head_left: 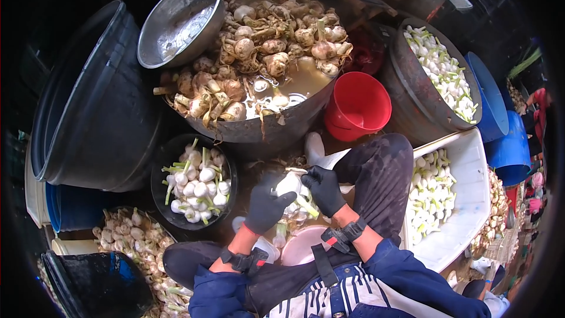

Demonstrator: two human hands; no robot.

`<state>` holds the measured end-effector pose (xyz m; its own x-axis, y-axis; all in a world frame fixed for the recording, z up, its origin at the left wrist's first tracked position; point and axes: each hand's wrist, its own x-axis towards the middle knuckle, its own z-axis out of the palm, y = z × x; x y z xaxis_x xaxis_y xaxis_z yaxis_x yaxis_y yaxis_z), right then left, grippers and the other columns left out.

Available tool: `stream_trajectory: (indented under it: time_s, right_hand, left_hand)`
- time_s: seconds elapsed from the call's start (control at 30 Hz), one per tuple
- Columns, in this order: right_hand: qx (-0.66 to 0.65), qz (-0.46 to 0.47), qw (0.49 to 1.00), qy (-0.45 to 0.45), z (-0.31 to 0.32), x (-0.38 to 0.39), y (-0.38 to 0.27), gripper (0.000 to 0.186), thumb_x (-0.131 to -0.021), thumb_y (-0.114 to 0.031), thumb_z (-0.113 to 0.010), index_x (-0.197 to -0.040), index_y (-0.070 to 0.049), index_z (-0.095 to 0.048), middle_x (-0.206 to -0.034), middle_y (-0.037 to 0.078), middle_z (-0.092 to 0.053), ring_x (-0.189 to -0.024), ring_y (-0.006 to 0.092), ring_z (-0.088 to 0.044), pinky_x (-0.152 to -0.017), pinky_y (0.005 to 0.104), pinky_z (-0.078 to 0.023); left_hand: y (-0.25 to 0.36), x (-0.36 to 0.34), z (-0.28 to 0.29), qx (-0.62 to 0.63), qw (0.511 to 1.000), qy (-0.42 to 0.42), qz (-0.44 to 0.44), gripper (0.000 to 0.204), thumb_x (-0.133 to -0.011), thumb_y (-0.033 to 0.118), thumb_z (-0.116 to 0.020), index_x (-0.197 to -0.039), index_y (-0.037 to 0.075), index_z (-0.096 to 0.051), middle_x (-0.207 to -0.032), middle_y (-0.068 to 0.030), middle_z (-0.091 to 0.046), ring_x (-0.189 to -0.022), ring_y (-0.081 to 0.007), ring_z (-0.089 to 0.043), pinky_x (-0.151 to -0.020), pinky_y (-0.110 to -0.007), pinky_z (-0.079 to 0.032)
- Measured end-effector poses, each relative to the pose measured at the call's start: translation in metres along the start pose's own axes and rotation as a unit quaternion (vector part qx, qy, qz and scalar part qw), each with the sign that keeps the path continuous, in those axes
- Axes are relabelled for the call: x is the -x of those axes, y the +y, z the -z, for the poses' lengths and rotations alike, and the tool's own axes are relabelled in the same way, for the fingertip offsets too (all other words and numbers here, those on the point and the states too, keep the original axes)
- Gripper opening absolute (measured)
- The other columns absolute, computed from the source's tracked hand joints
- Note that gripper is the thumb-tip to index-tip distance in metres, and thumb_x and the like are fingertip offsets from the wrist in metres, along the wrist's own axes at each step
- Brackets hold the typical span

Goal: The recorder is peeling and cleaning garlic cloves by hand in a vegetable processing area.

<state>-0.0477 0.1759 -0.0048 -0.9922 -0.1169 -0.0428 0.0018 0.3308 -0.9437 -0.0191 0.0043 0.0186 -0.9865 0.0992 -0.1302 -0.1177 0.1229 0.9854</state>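
- The left hand [266, 205], in a black glove, is clenched around a peeled garlic bulb [289, 185], held above the lap.
- The right hand [324, 189], gloved too, grips a small knife [296, 170] against the bulb's top.
- The bulb is white and smooth, with a pale green stalk.
- A black bowl [160, 188] of peeled bulbs sits just left; a big basin [294, 125] of muddy unpeeled garlic stands ahead.

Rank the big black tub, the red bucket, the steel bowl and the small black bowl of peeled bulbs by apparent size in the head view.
1. Big black tub, by far the largest.
2. Steel bowl.
3. Small black bowl of peeled bulbs, close to the steel bowl; fisheye bending makes that pair unsure.
4. Red bucket, smallest.
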Motion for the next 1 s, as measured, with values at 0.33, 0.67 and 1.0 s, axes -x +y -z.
stream_trajectory:
  time_s: [0.33, 0.67, 1.0]
  right_hand:
    - [0.23, 0.19, 0.953, -0.044, 0.003, 0.02, 0.006, 0.037, -0.072, -0.012, -0.072, -0.106, -0.005, -0.06, -0.096, 0.015, -0.06, -0.079, 0.0321, -0.061, -0.067, 0.0363, -0.049]
    - [0.09, 0.161, 0.977, 0.111, 0.07, -0.016, -0.065, 0.019, -0.077, -0.005, -0.066, -0.095, -0.001, -0.068, -0.086, 0.016, -0.068, -0.075, 0.0217, -0.067, -0.068, 0.0316, -0.051]
    - [0.336, 0.147, 0.854, 0.368, 0.244, -0.13, -0.112, 0.04, -0.079, -0.023, -0.066, -0.111, 0.001, -0.059, -0.094, 0.02, -0.066, -0.082, 0.0326, -0.066, -0.072, 0.0377, -0.052]
  left_hand:
    - [-0.016, -0.007, 0.019, 0.089, 0.991, 0.095, -0.029, 0.025, -0.087, 0.016, -0.055, -0.105, 0.0, -0.061, -0.099, -0.0127, -0.063, -0.089, -0.0222, -0.061, -0.079, -0.033, -0.048]
    - [-0.013, 0.001, 0.005, 0.145, 0.982, -0.091, 0.074, 0.039, -0.091, 0.015, -0.05, -0.127, -0.002, -0.043, -0.108, -0.0145, -0.059, -0.089, -0.0224, -0.065, -0.074, -0.034, -0.056]
    - [-0.016, -0.009, -0.007, 0.026, 0.987, -0.145, 0.067, 0.038, -0.089, 0.019, -0.059, -0.12, -0.003, -0.052, -0.105, -0.0152, -0.063, -0.093, -0.0197, -0.063, -0.077, -0.031, -0.052]
